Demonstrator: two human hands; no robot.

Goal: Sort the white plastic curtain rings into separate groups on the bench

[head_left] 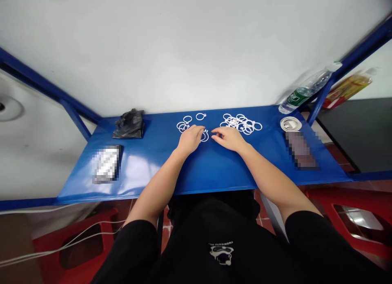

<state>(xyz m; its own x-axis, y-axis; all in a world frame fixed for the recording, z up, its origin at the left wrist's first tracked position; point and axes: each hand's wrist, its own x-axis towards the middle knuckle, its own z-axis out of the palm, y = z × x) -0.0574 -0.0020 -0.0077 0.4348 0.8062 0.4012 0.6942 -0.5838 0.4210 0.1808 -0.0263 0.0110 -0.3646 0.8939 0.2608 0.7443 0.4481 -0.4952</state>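
My left hand (190,139) is closed, with a white plastic ring (207,136) showing at its fingertips; its fingers partly cover the ring. My right hand (228,138) is just to the right of that ring, its thumb and forefinger apart and nothing visible between them. Beyond the right hand lies a loose pile of several white rings (245,123), each a thin loop and some with a small clasp. A few more rings (187,119) lie behind my left hand, and a single ring (200,114) lies near the wall.
The blue table (214,169) backs onto a white wall. A crumpled black plastic bag (129,124) and a blurred flat item (107,163) are at left. On the right are a water bottle (309,90), a coiled white cable (290,124) and a blurred dark item (301,150).
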